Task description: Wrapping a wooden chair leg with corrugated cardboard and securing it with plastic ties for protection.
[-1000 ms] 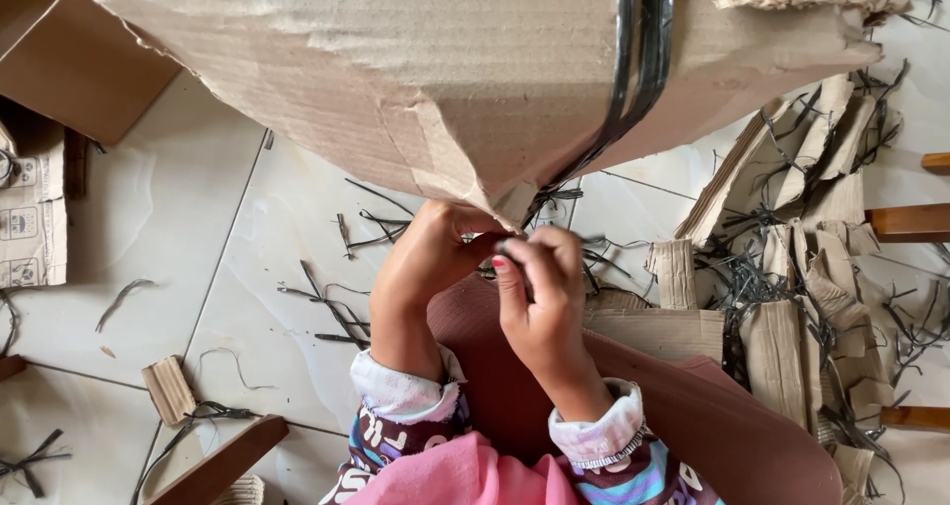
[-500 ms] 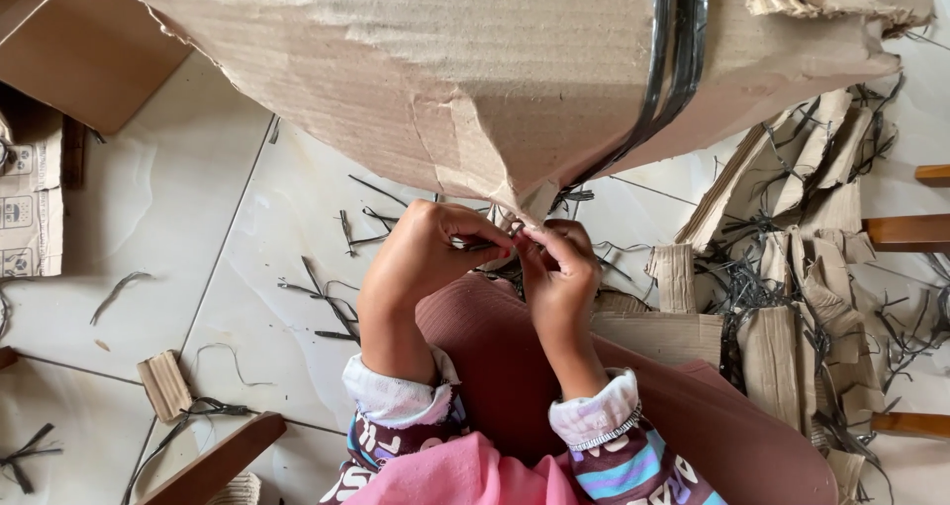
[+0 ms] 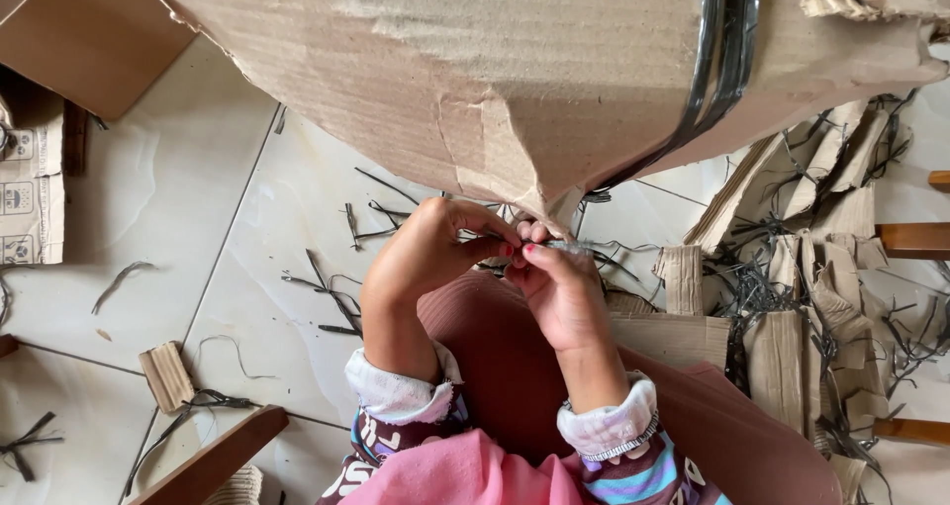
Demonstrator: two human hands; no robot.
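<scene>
**Both hands pinching strap end under box corner**

Left hand (image 3: 427, 258) is curling in from the left, wrist bent, fingers folded, thumb and forefinger tips pressing together on a thin dark strap (image 3: 727, 60) end. Right hand (image 3: 564, 289) is rising from the lap, palm turned toward the left hand, fingertips (image 3: 527, 250) pinching the same spot. The two hands are touching at the fingertips, just below the torn bottom corner of the box (image 3: 475, 80).

Box is a big plain brown corrugated carton, filling the top of the view, tilting with its corner down toward the hands. Strap is running as a double black band down the box's right face and bending toward the corner; exactly where it meets the fingers is hidden.

Far left on the tile floor (image 3: 198, 238): a flattened carton piece (image 3: 30, 208) with small square printed symbols. Right: a pile of cardboard scraps (image 3: 802, 287) tangled with cut strap bits. More loose strap bits (image 3: 327, 292) are lying left of the hands. Small corrugated offcut (image 3: 166, 376) is lying lower left.
</scene>
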